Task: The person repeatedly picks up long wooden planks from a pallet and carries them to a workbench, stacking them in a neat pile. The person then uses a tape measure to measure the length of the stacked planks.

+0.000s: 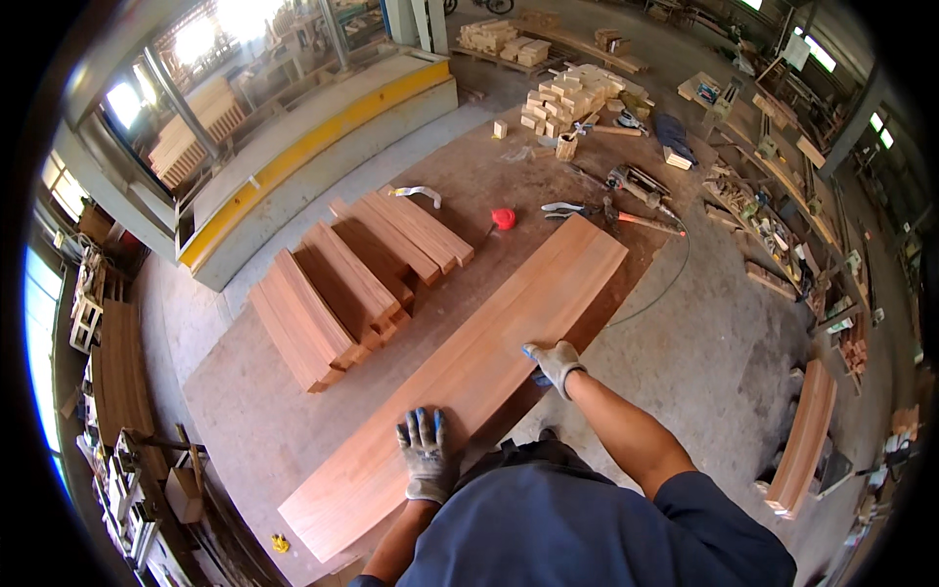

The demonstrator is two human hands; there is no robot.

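The grip of the right hand (pixel 556 365), gloved in grey with blue fingertips, appears closed on the near long edge of a long, flat, reddish-brown wooden board (pixel 469 377); contact on the underside is hidden. The left hand (pixel 425 455), in a matching glove, is not closed on anything: it lies flat on the board's upper face, fingers extended. The pairing appears deliberate, as the flat palm would steady the board while the edge hold governs its direction. The board rests along the near side of a broad brown surface (pixel 230 411), directly before the person, presumably so that both arms reach it without strain. Beyond it, to the left, narrower reddish-brown wooden beams (pixel 350 273) lie in roughly parallel rows, apart from the board, a position that seems to keep them sorted and out of the way. A red, rounded tool (pixel 503 218), type not determinable, sits between the beams and the board's far end. Blue-handled pliers (pixel 562 206) and an orange-handled tool (pixel 650 224) lie near that end, likely grouped there to stay accessible. Pale rectangular wooden blocks (pixel 567 103) are heaped farther back, well apart from both hands.
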